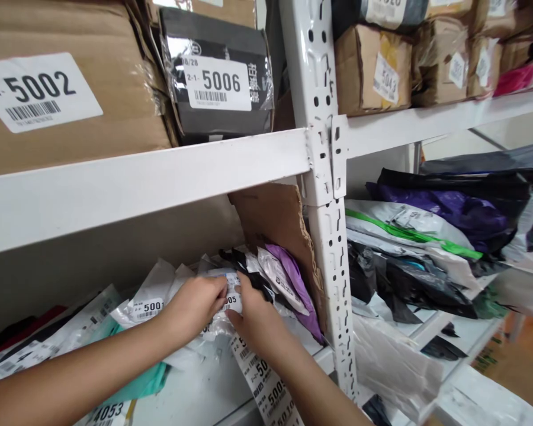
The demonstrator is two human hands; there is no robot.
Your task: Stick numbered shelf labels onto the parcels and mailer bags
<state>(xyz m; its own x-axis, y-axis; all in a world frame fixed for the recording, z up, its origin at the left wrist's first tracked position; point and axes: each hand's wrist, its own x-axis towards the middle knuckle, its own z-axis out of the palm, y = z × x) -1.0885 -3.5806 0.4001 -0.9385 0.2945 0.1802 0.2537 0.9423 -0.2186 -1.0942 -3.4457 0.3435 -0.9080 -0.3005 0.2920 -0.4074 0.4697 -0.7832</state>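
Note:
Both hands reach onto the lower shelf, over a row of plastic mailer bags. My left hand [204, 302] has its fingers curled in against a clear-white mailer bag [220, 327]; whatever they pinch is hidden. On that bag a white barcode label [231, 300] ending in "05" shows between the hands. My right hand [260, 316] comes in from the other side, thumb and forefinger at the label's edge. From under its palm hangs a long strip of numbered barcode labels [269, 387], apparently held by the hidden fingers. Left of my hands stands a mailer labelled 5001 [148, 299].
A purple mailer [295, 287] leans by a cardboard divider [278, 219]. The white perforated post [331, 248] stands close to my right arm. Above runs a shelf beam [151, 183] under boxes 5002 [128, 112] and 5006 [222, 118]. Stacked mailers [426, 236] fill the right-hand rack.

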